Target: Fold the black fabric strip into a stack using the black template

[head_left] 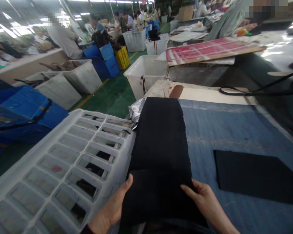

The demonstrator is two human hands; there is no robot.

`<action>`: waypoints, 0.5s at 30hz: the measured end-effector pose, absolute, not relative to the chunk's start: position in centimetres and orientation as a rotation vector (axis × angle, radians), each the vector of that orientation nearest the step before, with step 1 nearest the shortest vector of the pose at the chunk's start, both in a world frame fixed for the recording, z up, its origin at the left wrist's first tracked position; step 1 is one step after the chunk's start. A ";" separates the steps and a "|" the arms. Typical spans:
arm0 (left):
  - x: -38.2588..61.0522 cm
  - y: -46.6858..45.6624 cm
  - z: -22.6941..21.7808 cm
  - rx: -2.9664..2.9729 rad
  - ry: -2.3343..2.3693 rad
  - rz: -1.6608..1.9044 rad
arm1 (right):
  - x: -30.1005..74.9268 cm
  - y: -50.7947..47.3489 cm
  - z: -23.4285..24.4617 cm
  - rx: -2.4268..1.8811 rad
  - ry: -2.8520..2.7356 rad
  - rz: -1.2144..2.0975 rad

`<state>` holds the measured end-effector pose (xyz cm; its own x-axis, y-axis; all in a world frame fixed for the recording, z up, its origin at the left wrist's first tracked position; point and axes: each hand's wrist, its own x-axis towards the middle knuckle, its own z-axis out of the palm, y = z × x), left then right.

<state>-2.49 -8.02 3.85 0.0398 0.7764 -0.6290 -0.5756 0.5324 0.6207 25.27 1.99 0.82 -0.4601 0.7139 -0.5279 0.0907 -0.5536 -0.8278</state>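
A long strip of black fabric (161, 143) lies lengthwise on the blue-covered work table (224, 130), its near end in both my hands. My left hand (114, 204) grips the strip's left edge, thumb on top and fingers underneath. My right hand (205, 198) holds the right edge the same way, thumb lying across the cloth. A second, smaller black piece (256, 175) lies flat on the table to the right, apart from my hands.
A white slotted plastic crate (61, 172) stands at my left against the table. Silver foil (136, 109) lies by the strip's far left. White bins (144, 71), blue crates (21, 110) and a green aisle lie beyond. A red-patterned board (210, 50) and other workers are farther back.
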 end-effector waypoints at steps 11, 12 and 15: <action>-4.9 -5.8 1.1 0.985 1.982 0.753 | 25.3 3.3 -1.9 -1.691 -1.930 1.313; -5.2 -5.7 0.9 1.027 2.032 0.721 | 25.4 3.3 -2.0 -1.709 -1.978 1.287; -5.5 -5.4 0.6 1.110 2.132 0.627 | 25.6 3.2 -2.2 -1.746 -2.042 1.277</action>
<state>-5.48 -5.35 0.64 -0.4339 0.8414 -0.3222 0.5329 0.5280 0.6612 25.56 3.23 -2.24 -0.3017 0.8715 -0.3865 0.7292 -0.0502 -0.6825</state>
